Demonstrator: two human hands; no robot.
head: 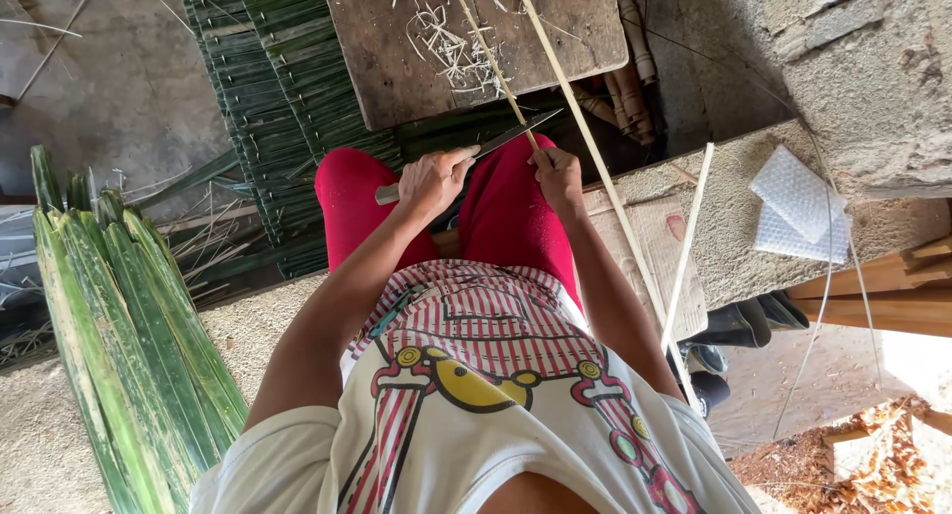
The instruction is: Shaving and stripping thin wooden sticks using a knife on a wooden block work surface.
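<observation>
Two hands work one thin bamboo strip (493,63), which runs from above the knees up across the wooden board (397,68). Right hand (557,175) pinches the strip low; left hand (432,180) is closed around the handle of a knife (511,134), blade touching the strip just beside the right fingers. Risk: a slip of the blade along the strip reaches those fingers, or drops onto the red trousers (506,217) directly beneath. A thin strip may also split or snap. Shavings (446,48) lie on the board; green leaf bundle (129,345) stands apart at left.
</observation>
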